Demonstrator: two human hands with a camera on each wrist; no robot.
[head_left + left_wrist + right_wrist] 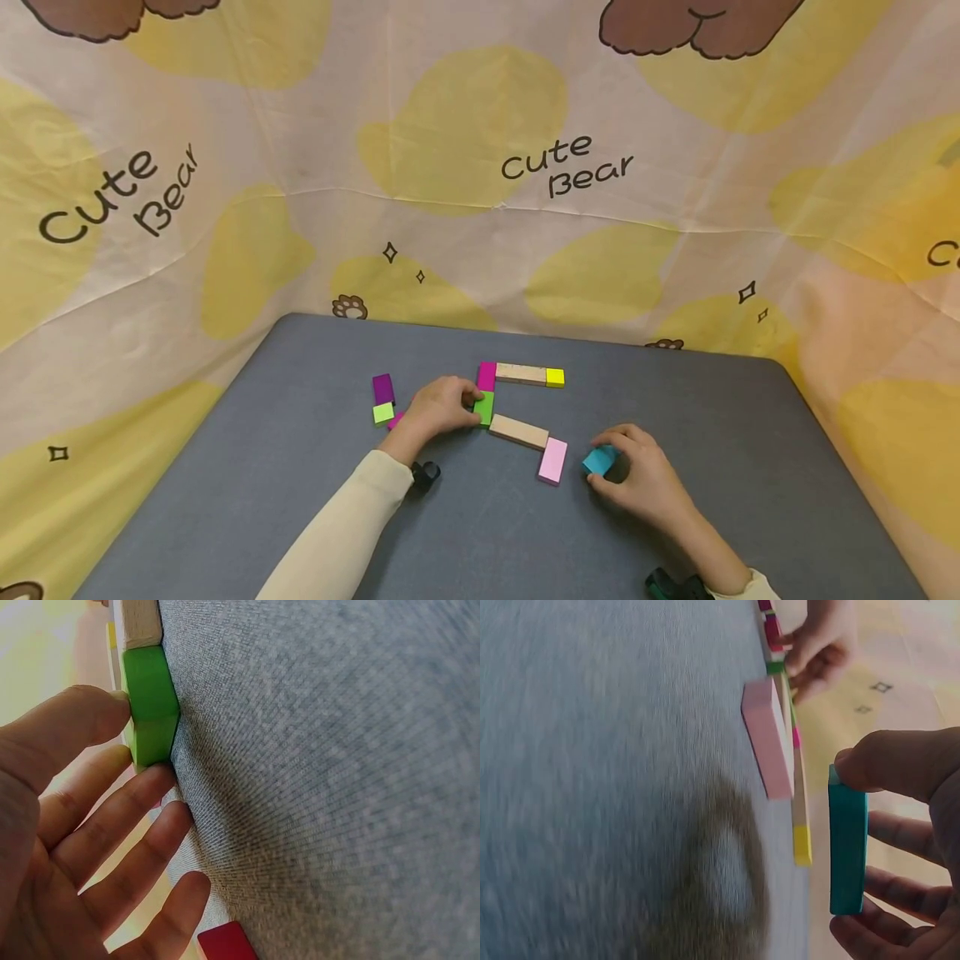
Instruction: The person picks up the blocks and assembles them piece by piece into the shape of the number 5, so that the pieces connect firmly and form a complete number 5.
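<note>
My left hand [437, 408] pinches a green block [484, 408] lying on the table; in the left wrist view the thumb and fingers touch it, while the other fingers reach out loosely. Over on the right, my right hand [645, 479] grips a blue block [847, 847] by its two ends between thumb and finger. The blue block is held above the table, with a shadow below. Between the hands lie a plain wooden block [519, 431] running from the green block's near end and a pale pink block [552, 462] at that wooden block's right end.
Beyond the green block sit a magenta block [487, 376], another wooden block [521, 373] and a yellow block [555, 378] in line. Left of my left hand are a purple block [383, 388], a lime block [383, 413] and a partly hidden magenta block [396, 421]. Printed cloth [465, 267] hangs behind the grey table [720, 417].
</note>
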